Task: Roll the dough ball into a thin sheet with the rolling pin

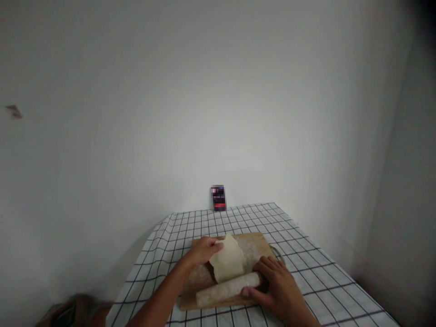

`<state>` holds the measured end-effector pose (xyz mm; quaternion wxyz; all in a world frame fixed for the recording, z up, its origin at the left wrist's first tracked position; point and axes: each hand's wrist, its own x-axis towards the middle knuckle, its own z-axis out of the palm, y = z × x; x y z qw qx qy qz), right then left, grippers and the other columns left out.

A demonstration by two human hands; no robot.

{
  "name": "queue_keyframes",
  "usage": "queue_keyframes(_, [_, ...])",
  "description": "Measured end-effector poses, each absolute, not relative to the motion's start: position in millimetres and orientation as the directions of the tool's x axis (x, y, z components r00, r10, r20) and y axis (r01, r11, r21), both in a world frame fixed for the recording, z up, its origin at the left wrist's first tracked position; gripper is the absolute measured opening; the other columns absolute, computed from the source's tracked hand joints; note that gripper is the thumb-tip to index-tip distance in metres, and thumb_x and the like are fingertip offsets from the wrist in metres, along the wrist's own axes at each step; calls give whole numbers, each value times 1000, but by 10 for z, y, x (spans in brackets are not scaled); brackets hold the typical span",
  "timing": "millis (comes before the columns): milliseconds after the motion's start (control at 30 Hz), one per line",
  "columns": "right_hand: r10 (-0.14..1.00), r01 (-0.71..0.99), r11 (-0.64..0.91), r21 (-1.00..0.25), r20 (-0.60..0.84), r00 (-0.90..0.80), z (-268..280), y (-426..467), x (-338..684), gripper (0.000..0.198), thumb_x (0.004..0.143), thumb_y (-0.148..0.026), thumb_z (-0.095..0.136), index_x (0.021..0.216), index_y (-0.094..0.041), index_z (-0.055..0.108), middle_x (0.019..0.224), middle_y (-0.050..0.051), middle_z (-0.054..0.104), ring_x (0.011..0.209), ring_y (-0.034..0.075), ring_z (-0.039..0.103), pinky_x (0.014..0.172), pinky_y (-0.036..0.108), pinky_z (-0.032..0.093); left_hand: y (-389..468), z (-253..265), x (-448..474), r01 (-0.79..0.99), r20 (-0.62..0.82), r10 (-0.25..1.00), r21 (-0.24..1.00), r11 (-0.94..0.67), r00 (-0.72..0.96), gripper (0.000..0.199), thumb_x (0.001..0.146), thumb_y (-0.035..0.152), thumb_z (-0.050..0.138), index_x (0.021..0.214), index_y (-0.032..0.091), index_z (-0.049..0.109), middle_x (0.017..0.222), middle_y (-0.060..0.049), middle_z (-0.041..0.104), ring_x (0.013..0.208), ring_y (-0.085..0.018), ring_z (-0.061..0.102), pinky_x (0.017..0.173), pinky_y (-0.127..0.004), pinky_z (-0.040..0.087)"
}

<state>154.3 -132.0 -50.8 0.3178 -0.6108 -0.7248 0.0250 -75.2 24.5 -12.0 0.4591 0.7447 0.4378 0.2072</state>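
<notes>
A pale, flattened sheet of dough (227,261) with an uneven edge lies over a floured wooden board (252,245). My left hand (205,250) pinches the dough at its upper left edge, thumb on top. My right hand (272,281) is closed around the right end of a flour-dusted rolling pin (225,289). The pin slants across the near part of the board, against the lower edge of the dough. Its right end is hidden under my right hand.
The board rests on a table with a white, black-checked cloth (306,268). A handle (277,252) shows at the board's right side. A dark, pixelated upright object (218,198) stands at the far table edge by the wall (218,100).
</notes>
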Motion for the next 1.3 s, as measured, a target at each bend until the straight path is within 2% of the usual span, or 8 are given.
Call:
queue_keyframes(267, [906, 876, 192, -442, 422, 15, -506, -1241, 1607, 40, 87, -66, 70, 90, -26, 71, 94, 3, 71, 92, 24, 66, 82, 35, 45, 287, 78, -672, 477, 149, 842, 767, -429, 519, 44, 88, 53, 63, 109, 17, 73, 111, -10, 76, 105, -26, 69, 94, -35, 52])
queue_keyframes(400, [924, 919, 55, -389, 369, 101, -289, -1053, 1759, 51, 93, -73, 58, 85, -23, 68, 90, 5, 72, 84, 23, 67, 74, 34, 43, 88, 295, -605, 501, 210, 790, 673, -545, 576, 48, 100, 56, 42, 104, 18, 72, 105, -8, 77, 100, -25, 70, 90, -35, 52])
queue_keyframes(567, [962, 950, 151, -272, 263, -78, -39, -913, 1744, 53, 90, -73, 62, 79, -21, 68, 92, 6, 75, 82, 24, 70, 70, 33, 41, -267, 181, -511, 673, 268, 812, 456, -582, 519, 43, 106, 43, 36, 119, 21, 70, 123, -8, 75, 117, -27, 67, 103, -39, 47])
queue_keyframes(667, [973, 958, 160, -239, 202, -112, -14, -832, 1673, 51, 101, -66, 47, 97, -21, 70, 99, 8, 76, 86, 26, 72, 70, 34, 43, -333, -7, -510, 754, 347, 805, 305, -582, 481, 39, 107, 37, 37, 127, 21, 67, 133, -9, 71, 127, -27, 61, 112, -43, 41])
queue_keyframes(767, [981, 979, 134, -155, 163, -109, -4, -694, 1644, 51, 110, -50, 28, 111, -19, 68, 110, 12, 75, 94, 28, 73, 74, 36, 48, -259, -104, -528, 807, 408, 793, 193, -558, 452, 36, 110, 37, 35, 118, 24, 68, 120, -7, 74, 116, -26, 65, 106, -44, 43])
queue_keyframes(900, [967, 973, 213, -84, 162, -198, -17, -499, 1659, 46, 108, -38, 29, 116, -20, 71, 122, 14, 72, 111, 30, 69, 90, 43, 52, -108, -123, -522, 837, 437, 795, 150, -526, 421, 35, 111, 37, 35, 108, 24, 67, 108, -5, 74, 107, -26, 66, 98, -44, 45])
queue_keyframes(1133, [950, 949, 244, -201, 246, -192, -254, -570, 1709, 50, 106, -30, 31, 139, -18, 66, 151, 12, 61, 142, 27, 53, 118, 48, 40, -93, -76, -459, 853, 408, 801, 94, -514, 438, 37, 110, 42, 39, 125, 22, 65, 127, -10, 71, 121, -31, 63, 104, -51, 46])
queue_keyframes(1300, [963, 953, 182, -241, 241, -123, -341, -827, 1667, 53, 106, -32, 29, 144, -23, 64, 156, 7, 56, 148, 25, 48, 123, 51, 36, -312, -42, -490, 813, 373, 780, 104, -573, 502, 41, 110, 45, 39, 138, 24, 60, 144, -10, 65, 138, -32, 54, 114, -56, 43])
